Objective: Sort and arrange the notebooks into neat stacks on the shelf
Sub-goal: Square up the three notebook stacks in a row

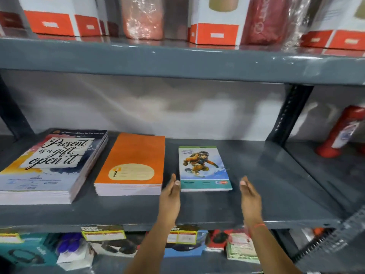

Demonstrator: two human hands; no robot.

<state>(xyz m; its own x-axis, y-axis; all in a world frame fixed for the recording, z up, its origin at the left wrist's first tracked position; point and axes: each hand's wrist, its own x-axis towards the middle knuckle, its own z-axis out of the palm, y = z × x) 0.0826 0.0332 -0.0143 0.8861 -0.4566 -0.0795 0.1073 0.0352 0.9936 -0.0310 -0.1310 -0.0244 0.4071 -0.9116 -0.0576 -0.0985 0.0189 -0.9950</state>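
On the grey middle shelf [256,194] lie three groups of notebooks. At the left is a thick stack topped by a "Present is a gift, open it" cover [49,163]. An orange stack [134,165] sits in the middle. To its right lies a thin teal notebook with a cartoon figure [203,169]. My left hand [170,194] is flat and empty, its thumb at the teal notebook's near left corner. My right hand [249,196] is held flat and empty just right of that notebook, apart from it.
The shelf above holds white-and-orange boxes [217,32] and wrapped red items [264,20]. A black upright post [286,115] stands at the right, with a red-and-white object [343,133] beyond it. The shelf below carries packaged goods [183,242].
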